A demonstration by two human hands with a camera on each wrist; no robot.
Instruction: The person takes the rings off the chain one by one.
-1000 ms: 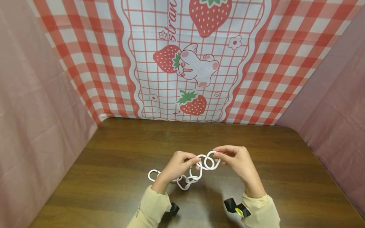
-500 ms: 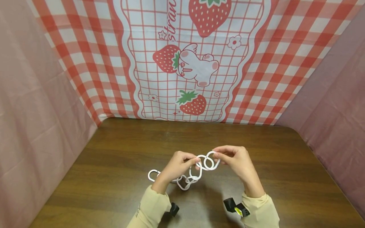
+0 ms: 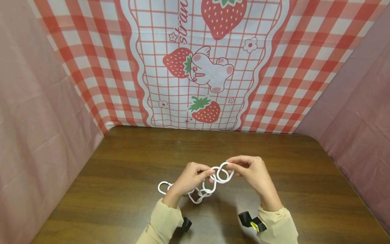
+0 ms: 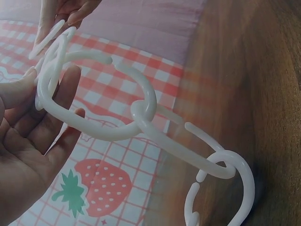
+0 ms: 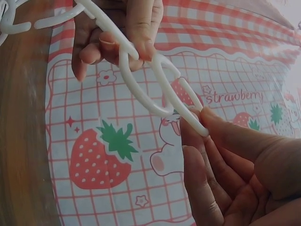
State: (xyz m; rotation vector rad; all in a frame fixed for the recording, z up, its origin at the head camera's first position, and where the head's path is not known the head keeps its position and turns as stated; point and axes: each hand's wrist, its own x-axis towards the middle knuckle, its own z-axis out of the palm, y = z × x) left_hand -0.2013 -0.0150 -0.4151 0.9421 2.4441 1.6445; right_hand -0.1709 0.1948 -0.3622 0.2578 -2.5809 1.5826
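A white plastic chain of open-gapped oval links [image 4: 99,131] runs between the two hands and down to the left. My left hand [image 3: 189,178] pinches it between thumb and fingers near its upper part. My right hand [image 3: 254,172] pinches the end link [image 5: 174,96] between thumb and forefinger. This end link is looped through its neighbour [image 5: 133,89], which reaches back to the left hand's fingertips. In the right wrist view a gap shows in the end link's side. The chain's lower links [image 3: 196,202] trail below the left hand, partly hidden behind its wrist.
The chain's far end link [image 3: 162,183] lies on the brown wooden table [image 3: 128,156]. A red-and-white strawberry cloth [image 3: 204,81] hangs behind the table. Pink curtains [image 3: 45,118] flank both sides. Black wrist cameras [image 3: 244,219] sit by the sleeves.
My right hand has shifted very slightly left, and the end link has tilted a little and moved closer to its neighbour. The left hand stays almost still.
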